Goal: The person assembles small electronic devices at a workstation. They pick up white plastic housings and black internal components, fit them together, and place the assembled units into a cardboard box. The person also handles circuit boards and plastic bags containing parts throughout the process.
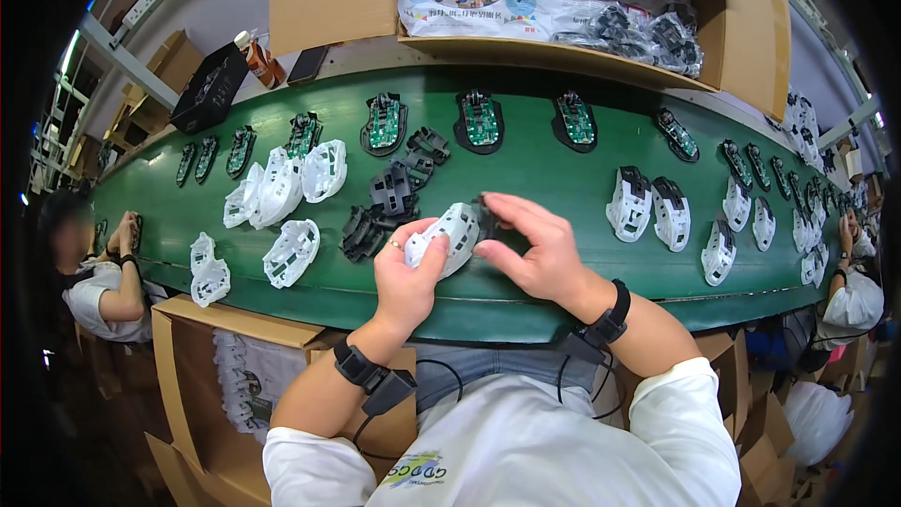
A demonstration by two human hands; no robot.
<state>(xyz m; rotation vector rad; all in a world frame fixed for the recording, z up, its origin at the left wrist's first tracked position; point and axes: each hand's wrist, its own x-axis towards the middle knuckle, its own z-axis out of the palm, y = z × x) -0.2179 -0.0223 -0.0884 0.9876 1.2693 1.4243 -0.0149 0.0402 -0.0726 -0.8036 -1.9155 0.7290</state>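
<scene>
A white plastic mouse shell (457, 237) with cut-outs lies tilted in my left hand (405, 274), thumb on top and fingers around its lower side. At its right end, my right hand (537, 246) grips a small black plastic piece (487, 216) between thumb and fingers. The piece touches the shell or sits right against it; how far it is seated I cannot tell. Left of my hands lies a loose heap of black plastic frames (392, 190). Further left are several white shells (280, 190), some stacked, and a single white shell (291, 253) near the front.
Green circuit boards on black bases (481, 122) line the far side of the green belt (526, 192). White shells with black inserts (629, 205) stand at right. Behind is an open carton (563, 52) with bagged parts. Co-workers sit at the left (108, 291) and right (849, 291) ends.
</scene>
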